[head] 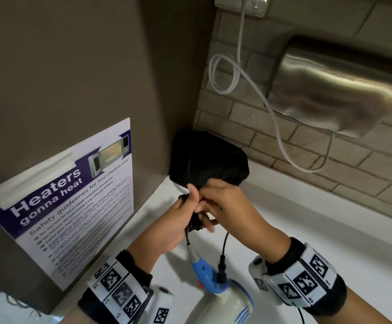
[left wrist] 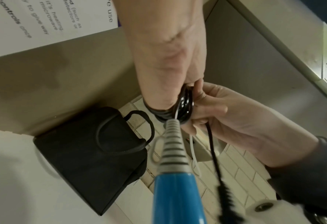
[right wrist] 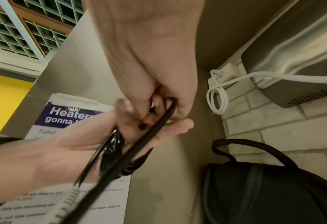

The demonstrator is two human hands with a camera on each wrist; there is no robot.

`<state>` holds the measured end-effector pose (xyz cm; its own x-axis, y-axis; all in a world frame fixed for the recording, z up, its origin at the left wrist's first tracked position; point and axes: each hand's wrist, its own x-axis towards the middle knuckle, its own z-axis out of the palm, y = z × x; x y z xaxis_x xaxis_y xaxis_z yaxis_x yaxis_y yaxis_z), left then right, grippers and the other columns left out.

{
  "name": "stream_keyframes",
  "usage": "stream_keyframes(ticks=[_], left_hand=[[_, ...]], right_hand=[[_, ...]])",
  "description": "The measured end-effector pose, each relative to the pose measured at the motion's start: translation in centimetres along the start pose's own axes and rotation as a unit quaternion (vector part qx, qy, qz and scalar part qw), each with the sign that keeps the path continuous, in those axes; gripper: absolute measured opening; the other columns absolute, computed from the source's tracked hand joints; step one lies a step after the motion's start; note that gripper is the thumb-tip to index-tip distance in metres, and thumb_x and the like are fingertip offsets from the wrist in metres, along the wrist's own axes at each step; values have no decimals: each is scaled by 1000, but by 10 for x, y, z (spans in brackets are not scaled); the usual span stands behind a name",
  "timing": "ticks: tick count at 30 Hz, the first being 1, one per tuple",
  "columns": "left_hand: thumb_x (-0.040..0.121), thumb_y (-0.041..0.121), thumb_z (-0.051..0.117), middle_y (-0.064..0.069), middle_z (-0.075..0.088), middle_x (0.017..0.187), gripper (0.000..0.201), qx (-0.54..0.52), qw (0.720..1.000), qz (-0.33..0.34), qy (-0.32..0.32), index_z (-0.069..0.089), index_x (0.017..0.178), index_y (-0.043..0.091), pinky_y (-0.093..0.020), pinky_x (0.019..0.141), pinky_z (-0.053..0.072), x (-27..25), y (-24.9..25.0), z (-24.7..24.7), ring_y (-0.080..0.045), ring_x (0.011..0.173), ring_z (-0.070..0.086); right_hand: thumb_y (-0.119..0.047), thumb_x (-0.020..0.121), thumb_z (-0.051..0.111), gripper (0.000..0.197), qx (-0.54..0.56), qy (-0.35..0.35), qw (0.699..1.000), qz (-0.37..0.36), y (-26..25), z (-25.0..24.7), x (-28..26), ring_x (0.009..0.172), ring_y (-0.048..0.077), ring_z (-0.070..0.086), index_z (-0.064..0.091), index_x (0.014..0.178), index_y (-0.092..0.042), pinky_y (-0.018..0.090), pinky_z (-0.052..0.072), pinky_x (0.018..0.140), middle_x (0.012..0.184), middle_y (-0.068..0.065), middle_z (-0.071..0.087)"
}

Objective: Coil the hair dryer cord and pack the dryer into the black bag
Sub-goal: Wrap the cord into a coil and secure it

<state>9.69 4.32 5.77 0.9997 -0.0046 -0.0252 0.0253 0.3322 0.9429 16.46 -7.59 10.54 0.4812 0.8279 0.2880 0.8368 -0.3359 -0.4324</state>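
Note:
Black cord (head: 193, 222) is wound in a coil (left wrist: 183, 106) round my left hand (head: 188, 206), whose thumb presses on it. My right hand (head: 210, 202) pinches the loose strand (right wrist: 153, 128) at the coil. The strand's tail hangs down to the black plug (head: 221, 271). The cream and blue hair dryer (head: 223, 298) lies on the white counter (head: 307, 220) just below my hands, its blue handle (left wrist: 177, 197) pointing up at the coil. The black bag (head: 209, 157) stands in the corner behind my hands, its loop handle (left wrist: 124, 131) on top.
A steel hand dryer (head: 335, 90) hangs on the brick wall at the right, with a looped white cable (head: 225, 73) running to a socket (head: 244, 3). A taped poster (head: 73, 195) covers the grey panel on the left.

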Motion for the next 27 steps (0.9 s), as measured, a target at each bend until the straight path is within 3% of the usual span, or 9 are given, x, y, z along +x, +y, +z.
stream_keyframes(ticks=[2,4,5,7,9,11,13,18,27], left_hand=[[79,67,29,1,40,47,59,13,1000,7,-26,65,99,25,-39,94,51,-4,2,4,-8,54,56],[79,66,40,1,26,44,67,16,998,4,-60,57,119,16,-38,91,53,-5,-1,3,-20,79,68],[80,63,45,1,29,44,66,16,997,-4,-70,55,123,14,-37,88,54,-5,-3,1,-26,88,68],[85,52,47,-7,46,47,58,24,996,-25,-80,56,120,8,-34,82,56,-7,-1,0,-24,63,64],[88,45,45,-7,54,47,48,13,996,-45,-80,64,101,2,-32,75,56,-6,0,0,-10,35,36],[87,49,49,2,47,39,43,-15,995,-55,-82,63,80,9,-29,63,54,-7,-1,-1,-5,29,22],[84,55,53,7,40,33,44,-48,993,-55,-98,58,69,13,-23,53,47,-7,-3,-3,-3,27,22],[76,56,56,8,46,31,43,-80,986,-62,-133,57,64,15,-15,43,39,-6,-2,-9,2,24,23],[74,59,65,16,35,32,45,-174,957,-110,-205,53,60,18,-12,37,34,0,-12,-22,3,23,29]], right_hand=[[-3,79,63,10,-9,18,999,30,8,0,4,67,4,47,59,81,-12,14,36,59,79,-5,48],[1,78,62,25,20,33,997,69,15,0,8,64,0,46,45,78,-17,13,34,58,72,-12,44],[2,80,61,28,50,29,995,86,18,-1,9,63,-3,49,41,78,-18,12,35,57,70,-14,45],[-3,86,62,22,119,-8,987,103,21,-3,11,65,-6,57,45,82,-17,11,41,60,72,-13,54],[-17,90,60,3,126,-54,986,91,25,-6,11,77,0,60,58,92,-17,22,47,71,80,-14,61],[-24,97,49,21,151,-124,978,78,23,-10,9,70,2,55,66,106,-14,22,44,66,74,-20,62],[-25,102,39,32,251,-187,942,119,17,-15,6,53,8,40,64,117,-12,19,35,50,61,-20,61],[-36,99,39,39,374,-212,891,145,15,-13,-2,54,10,37,59,126,-16,20,33,50,69,2,57],[-47,92,45,37,363,-245,884,162,24,-7,-8,59,10,41,56,104,-15,18,33,48,90,13,51]])
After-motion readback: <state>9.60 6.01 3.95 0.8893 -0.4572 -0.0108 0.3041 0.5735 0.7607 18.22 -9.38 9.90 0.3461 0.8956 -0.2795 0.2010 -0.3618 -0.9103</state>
